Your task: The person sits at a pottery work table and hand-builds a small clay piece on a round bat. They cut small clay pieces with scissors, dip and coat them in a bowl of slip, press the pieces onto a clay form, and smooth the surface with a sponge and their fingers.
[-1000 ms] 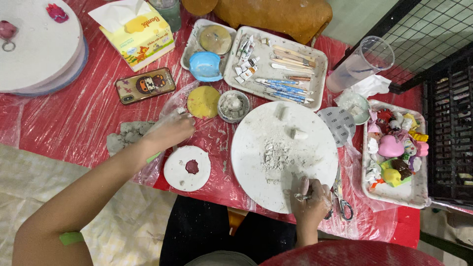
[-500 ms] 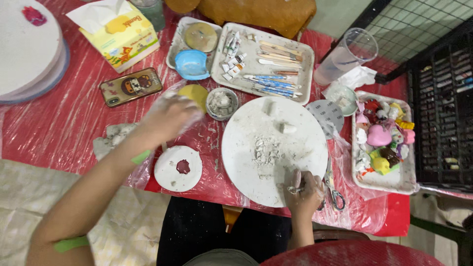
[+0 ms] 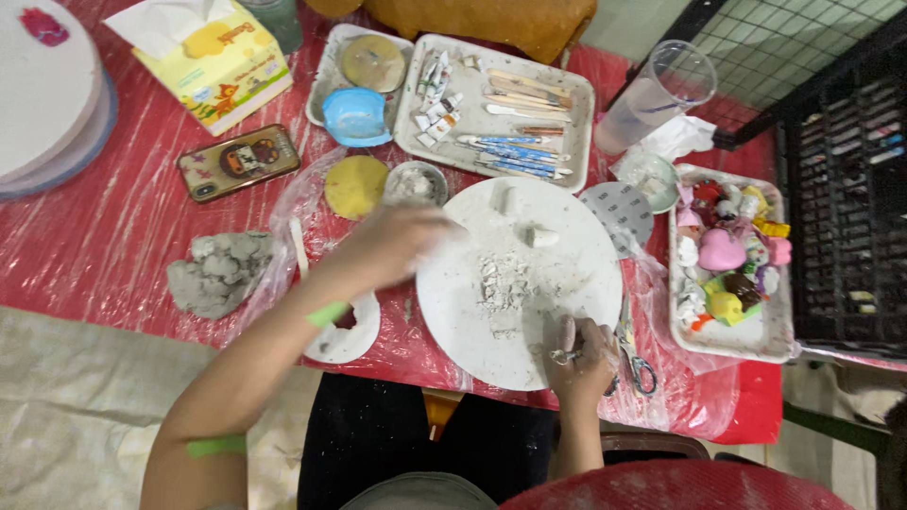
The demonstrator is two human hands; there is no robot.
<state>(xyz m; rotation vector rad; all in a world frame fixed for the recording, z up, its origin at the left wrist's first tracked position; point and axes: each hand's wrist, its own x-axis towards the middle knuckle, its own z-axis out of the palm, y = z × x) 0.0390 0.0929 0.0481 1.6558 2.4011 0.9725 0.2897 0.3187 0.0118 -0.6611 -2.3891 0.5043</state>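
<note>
Nearest the body, the right hand (image 3: 581, 354) rests on the near edge of the round white work board (image 3: 520, 283), its fingers curled shut around a small grey lump of clay (image 3: 565, 342). Just to its right, scissors (image 3: 638, 354) lie on the plastic-covered red bench (image 3: 104, 246), close to the bench's front edge. The left hand (image 3: 392, 247) is blurred over the board's left rim; whether its fingers are apart or together cannot be told. Under that forearm sits a small white disc (image 3: 345, 332) with part of its face hidden.

On the board, a patch of crumbled clay bits (image 3: 501, 283) lies near the middle, with two small white chunks (image 3: 540, 236) farther back; the rest of its surface is bare. Left of the arm, a grey clay mass (image 3: 215, 272) sits on clear plastic, well apart from the board.

Beyond the board stand a yellow disc (image 3: 356, 186) and a small dusty bowl (image 3: 416, 182), then a phone (image 3: 238, 162), a blue cup (image 3: 356, 116) and a tray of paint tubes and tools (image 3: 496, 99). A tray of small coloured figures (image 3: 727, 260) crowds the right side, with a clear plastic cup (image 3: 661, 94) behind it. A tissue box (image 3: 213, 57) and stacked white boards (image 3: 47, 85) fill the far left.
</note>
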